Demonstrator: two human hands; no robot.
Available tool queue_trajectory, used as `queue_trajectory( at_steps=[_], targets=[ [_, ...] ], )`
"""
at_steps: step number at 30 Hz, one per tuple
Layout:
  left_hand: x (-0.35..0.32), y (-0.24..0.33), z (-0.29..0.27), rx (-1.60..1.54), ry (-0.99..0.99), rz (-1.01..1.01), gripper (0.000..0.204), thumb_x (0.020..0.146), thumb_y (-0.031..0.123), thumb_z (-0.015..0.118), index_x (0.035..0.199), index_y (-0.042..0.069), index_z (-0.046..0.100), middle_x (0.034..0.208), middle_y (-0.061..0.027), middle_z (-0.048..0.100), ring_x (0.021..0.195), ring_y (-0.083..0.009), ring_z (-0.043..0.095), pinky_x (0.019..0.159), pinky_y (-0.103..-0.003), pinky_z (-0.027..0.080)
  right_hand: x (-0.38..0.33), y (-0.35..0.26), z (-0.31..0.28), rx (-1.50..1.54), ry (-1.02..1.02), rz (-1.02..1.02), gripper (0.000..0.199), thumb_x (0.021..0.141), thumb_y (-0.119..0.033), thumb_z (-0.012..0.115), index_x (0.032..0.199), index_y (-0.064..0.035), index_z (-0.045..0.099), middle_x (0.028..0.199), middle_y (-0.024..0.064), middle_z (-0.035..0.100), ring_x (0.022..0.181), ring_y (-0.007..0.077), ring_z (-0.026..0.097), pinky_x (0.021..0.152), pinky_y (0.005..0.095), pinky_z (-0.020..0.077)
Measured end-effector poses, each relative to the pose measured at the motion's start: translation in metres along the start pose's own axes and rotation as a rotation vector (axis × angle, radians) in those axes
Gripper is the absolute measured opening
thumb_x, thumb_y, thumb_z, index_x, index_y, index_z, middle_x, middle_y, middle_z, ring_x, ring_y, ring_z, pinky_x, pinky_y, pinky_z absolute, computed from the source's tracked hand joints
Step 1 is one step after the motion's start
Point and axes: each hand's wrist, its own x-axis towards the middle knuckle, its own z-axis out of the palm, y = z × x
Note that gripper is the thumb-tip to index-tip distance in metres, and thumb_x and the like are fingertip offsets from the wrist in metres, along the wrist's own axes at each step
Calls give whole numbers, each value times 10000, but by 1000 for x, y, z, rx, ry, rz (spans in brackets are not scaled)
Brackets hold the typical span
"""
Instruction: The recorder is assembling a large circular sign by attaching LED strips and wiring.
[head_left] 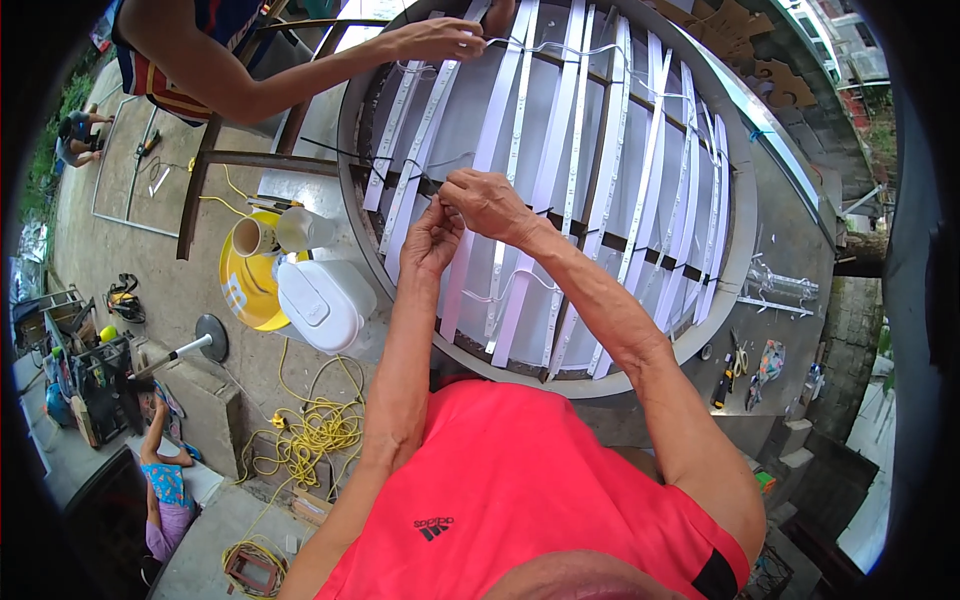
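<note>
A large round frame (745, 215) lies in front of me, crossed by several white LED light strips (525, 290) on dark metal crossbars. My left hand (432, 240) and my right hand (492, 207) meet over its left part, fingertips pinched together. Whatever small thing they hold is hidden by the fingers. Close by, a thin black tie (412, 168) wraps a strip at the crossbar. White wire (560, 47) links strips along the far side. Another person's hand (440, 40) reaches in from the far left to the strip ends there.
Left of the frame are a white lidded tub (325, 300), a yellow round lid (240, 285) and a cup (253, 238). Yellow cord (310, 430) lies coiled on the floor. Scissors (740, 360) and a cutter (722, 388) lie at right. Other people are at the left.
</note>
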Motion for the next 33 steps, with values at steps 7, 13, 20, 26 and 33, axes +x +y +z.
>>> queue_trajectory(
  at_steps=[7, 13, 20, 26, 33],
  targets=[
    [-3, 2, 3, -13, 43, -1, 176, 861, 86, 682, 987, -15, 613, 860, -74, 615, 762, -162, 567, 707, -268, 491, -3, -5, -2, -36, 58, -24, 186, 691, -62, 663, 780, -47, 500, 780, 77, 518, 733, 238, 583, 583, 351, 492],
    [-1, 2, 8, 22, 79, 19, 160, 873, 79, 664, 986, -22, 613, 835, -75, 595, 756, -158, 553, 694, -278, 484, -10, -9, 0, -39, 60, 1, 196, 700, -54, 659, 787, -45, 484, 775, 87, 501, 720, 246, 572, 566, 351, 489],
    [-2, 2, 4, 13, 137, 56, 164, 893, 100, 636, 987, -28, 597, 842, -75, 578, 752, -162, 543, 700, -280, 480, -7, -15, 1, -21, 52, 9, 251, 716, -66, 705, 915, -19, 560, 834, 97, 538, 721, 253, 588, 586, 357, 495],
    [0, 1, -2, -24, 76, 45, 137, 910, 103, 612, 974, -15, 585, 898, -86, 599, 761, -175, 561, 678, -286, 495, -20, -18, 2, 202, 86, 173, 150, 811, -58, 683, 902, -22, 570, 836, 99, 561, 728, 237, 614, 593, 322, 501],
    [2, 1, -4, -20, -85, 46, 139, 914, 111, 607, 1015, 18, 587, 933, -67, 602, 828, -168, 579, 720, -287, 500, -19, -5, 9, 496, 1, 321, 403, 773, -40, 691, 1168, -45, 607, 962, 81, 636, 800, 192, 642, 701, 295, 521]
  ],
)
